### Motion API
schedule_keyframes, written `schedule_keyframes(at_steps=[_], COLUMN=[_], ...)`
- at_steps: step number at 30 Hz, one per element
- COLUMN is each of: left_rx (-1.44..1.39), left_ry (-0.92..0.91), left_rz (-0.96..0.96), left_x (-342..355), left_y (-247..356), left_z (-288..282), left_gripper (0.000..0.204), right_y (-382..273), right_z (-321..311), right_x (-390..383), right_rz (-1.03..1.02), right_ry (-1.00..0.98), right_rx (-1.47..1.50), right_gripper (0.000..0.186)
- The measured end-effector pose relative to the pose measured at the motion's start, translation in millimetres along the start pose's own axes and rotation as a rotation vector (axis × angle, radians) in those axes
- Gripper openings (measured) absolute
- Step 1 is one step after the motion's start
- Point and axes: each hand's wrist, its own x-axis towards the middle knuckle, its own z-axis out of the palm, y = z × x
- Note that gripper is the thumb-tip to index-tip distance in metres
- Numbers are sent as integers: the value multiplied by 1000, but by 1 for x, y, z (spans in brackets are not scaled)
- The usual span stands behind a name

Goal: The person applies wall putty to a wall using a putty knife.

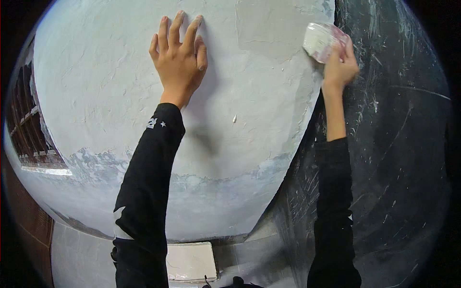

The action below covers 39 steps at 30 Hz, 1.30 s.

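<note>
left sleeve (pixel 146 177): black, long | cuff print (pixel 163 124): white, star | forearm patch (pixel 123 225): pale | right sleeve (pixel 332 201): black

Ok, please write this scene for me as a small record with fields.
Left hand: spread open, seemingly touching the white wall
Right hand: holds a flat tool near the right edge of the white wall
Tool look: smeared white; blurred, exact kind unclear
Sleeves: black, on both arms
Right side: dark, scratched surface
Left side: barred window
Low in view: white slab, right of the left sleeve
</note>
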Motion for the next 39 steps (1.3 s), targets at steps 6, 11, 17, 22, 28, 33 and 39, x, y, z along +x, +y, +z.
schedule_keyframes(at_steps=[6,11,17,22,28,33,39], left_rx=[13,-14,24,15,27,50,37], left_ry=[-12,-1,8,4,-8,-31,-23], left_rz=[-2,9,18,12,18,11,16], left_x=[0,-2,-1,0,-4,1,-2], left_y=[-3,-10,-4,-1,-4,0,-6], left_z=[-1,1,1,1,1,0,2], left_gripper=[46,45,47,44,43,43,44], right_y=[-27,-32,12,14,33,24,39], right_z=[42,56,-30,-8,-33,-17,-26], right_x=[-38,-57,1,-3,1,3,-2], right_rz=[5,10,98,89,244,142,163], right_ry=[-65,-163,-9,-135,-17,-85,-80], right_rx=[71,-64,-11,227,186,206,82], right_gripper=[38,39,40,45,41,38,38])
